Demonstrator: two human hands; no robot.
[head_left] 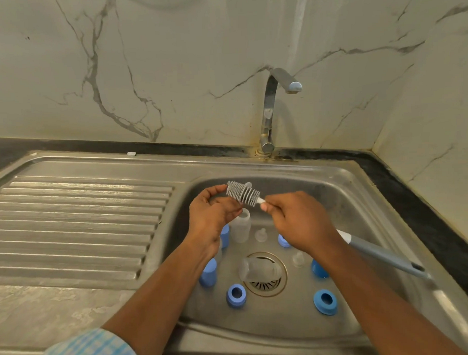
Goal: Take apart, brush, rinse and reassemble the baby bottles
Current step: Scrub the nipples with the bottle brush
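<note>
- Checked sleeve [87,349] over the near-left edge of sink [333,174].
- Right hand [298,223] grips bottle brush [242,193] handle; left hand [212,210] pinches its bristle head, above basin.
- Clear bottle [241,227] upright mid-basin; second bottle [257,269] lies over drain [268,285]; blue rings [235,295] around.

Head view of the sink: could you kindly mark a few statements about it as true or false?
1. The right hand grips the brush by its handle. True.
2. Water is running from the tap. False: no stream shows.
3. A clear bottle lies on its side over the drain. True.
4. The blue rings sit on the ribbed draining board. False: they lie in the sink basin.
</note>
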